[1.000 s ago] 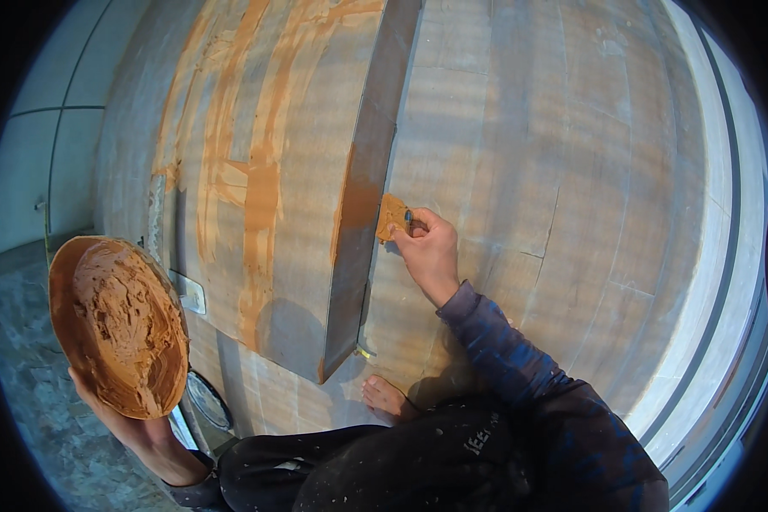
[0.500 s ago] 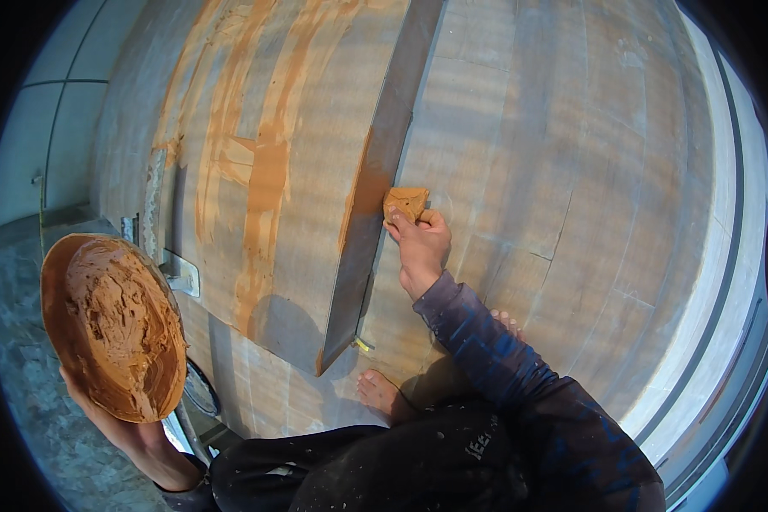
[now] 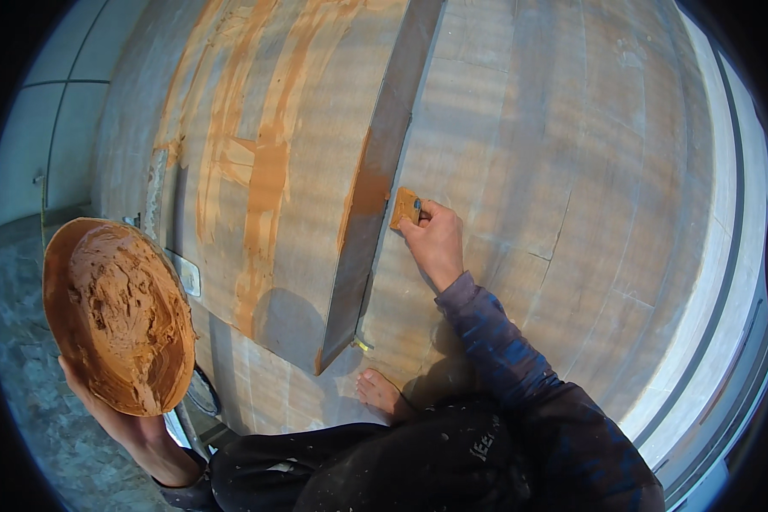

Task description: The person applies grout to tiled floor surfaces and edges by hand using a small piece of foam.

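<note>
My left hand (image 3: 136, 439) holds a shallow orange-brown bowl (image 3: 58, 294) from below, at the lower left. Thick, lumpy brown filler paste (image 3: 119, 294) fills much of it. In my right hand (image 3: 437, 246) a small filler-smeared spreader (image 3: 406, 206) is pinched between thumb and fingers. It is just right of the narrow grey side edge (image 3: 354, 277) of a large flat board (image 3: 303, 222), apparently not touching it. A patch of orange filler (image 3: 371, 193) covers part of that edge, and long orange streaks (image 3: 267, 183) run along the board's face.
A wood-look plank floor (image 3: 563, 188) extends to the right, up to a pale sill (image 3: 700, 341). My bare foot (image 3: 380, 392) stands near the board's lower corner, beside a small yellow piece (image 3: 363, 344). A metal fitting (image 3: 185, 275) lies by the board's left side.
My right hand has moved slightly right, away from the board's edge, and the spreader has turned. The bowl in my left hand has shifted a little up and right.
</note>
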